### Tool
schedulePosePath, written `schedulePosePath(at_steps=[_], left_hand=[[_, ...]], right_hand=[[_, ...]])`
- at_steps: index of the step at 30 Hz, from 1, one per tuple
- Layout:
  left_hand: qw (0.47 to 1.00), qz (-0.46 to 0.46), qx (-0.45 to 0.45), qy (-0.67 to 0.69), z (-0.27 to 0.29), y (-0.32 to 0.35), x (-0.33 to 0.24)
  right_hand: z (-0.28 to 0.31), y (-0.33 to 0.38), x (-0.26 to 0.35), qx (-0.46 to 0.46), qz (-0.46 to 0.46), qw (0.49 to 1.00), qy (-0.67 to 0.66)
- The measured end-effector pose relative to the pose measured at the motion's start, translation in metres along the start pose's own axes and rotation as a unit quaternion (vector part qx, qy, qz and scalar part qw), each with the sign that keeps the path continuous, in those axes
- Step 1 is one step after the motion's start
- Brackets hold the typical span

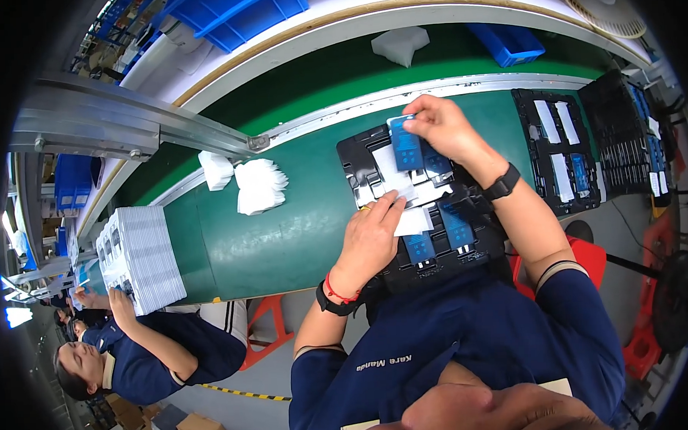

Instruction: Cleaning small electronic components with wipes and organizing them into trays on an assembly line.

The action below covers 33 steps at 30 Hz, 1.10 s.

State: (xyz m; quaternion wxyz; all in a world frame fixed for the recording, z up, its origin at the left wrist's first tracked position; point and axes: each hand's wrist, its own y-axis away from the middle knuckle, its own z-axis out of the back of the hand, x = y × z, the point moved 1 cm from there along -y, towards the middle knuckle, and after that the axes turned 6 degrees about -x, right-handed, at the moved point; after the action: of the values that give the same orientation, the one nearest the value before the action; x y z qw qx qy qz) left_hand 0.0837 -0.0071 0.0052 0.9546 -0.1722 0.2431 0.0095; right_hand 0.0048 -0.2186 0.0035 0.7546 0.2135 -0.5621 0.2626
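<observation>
Before me a black plastic tray (349,153) lies on the green worktop, with flat blue battery packs and white slips in its pockets. My right hand (443,128) pinches the top end of a flat blue battery pack (407,146) and holds it raised over the tray's far part. My left hand (371,233) is bent over the tray's near left part, its fingers closed on a thin white slip (415,221). Another white slip (390,165) lies just beyond them. Nearer me, two blue battery packs (419,247) (457,228) sit in the tray, partly covered.
A fanned stack of white slips (260,186) stands left on the worktop (285,251). At right are another black tray (543,162) and upright stacked trays (622,145). A tall white tray stack (145,256) stands far left, by a co-worker (167,350). A blue bin (508,44) sits behind the rail.
</observation>
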Motion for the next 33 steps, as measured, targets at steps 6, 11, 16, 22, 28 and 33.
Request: schedulePosePath(at_steps=[6, 11, 16, 22, 28, 33], left_hand=[[1.000, 0.016, 0.006, -0.021, 0.000, -0.005, -0.004], [0.998, 0.031, -0.005, -0.061, 0.001, -0.007, -0.008], [0.998, -0.020, -0.032, -0.045, 0.002, -0.009, -0.012], [0.990, -0.097, -0.056, -0.079, -0.007, -0.019, -0.002], [0.990, -0.104, -0.053, -0.085, -0.010, -0.019, 0.002], [0.982, -0.126, -0.066, -0.121, -0.009, -0.023, 0.005]], right_hand=[[0.027, 0.007, 0.004, -0.004, -0.043, 0.996, -0.074], [0.018, 0.012, 0.010, 0.065, -0.043, 0.994, -0.083], [0.014, 0.004, 0.003, 0.080, -0.040, 0.993, -0.077], [0.014, 0.005, 0.005, 0.073, -0.044, 0.993, -0.078], [0.015, 0.006, 0.001, 0.084, -0.042, 0.992, -0.079], [0.015, 0.005, 0.002, 0.094, -0.046, 0.991, -0.080]])
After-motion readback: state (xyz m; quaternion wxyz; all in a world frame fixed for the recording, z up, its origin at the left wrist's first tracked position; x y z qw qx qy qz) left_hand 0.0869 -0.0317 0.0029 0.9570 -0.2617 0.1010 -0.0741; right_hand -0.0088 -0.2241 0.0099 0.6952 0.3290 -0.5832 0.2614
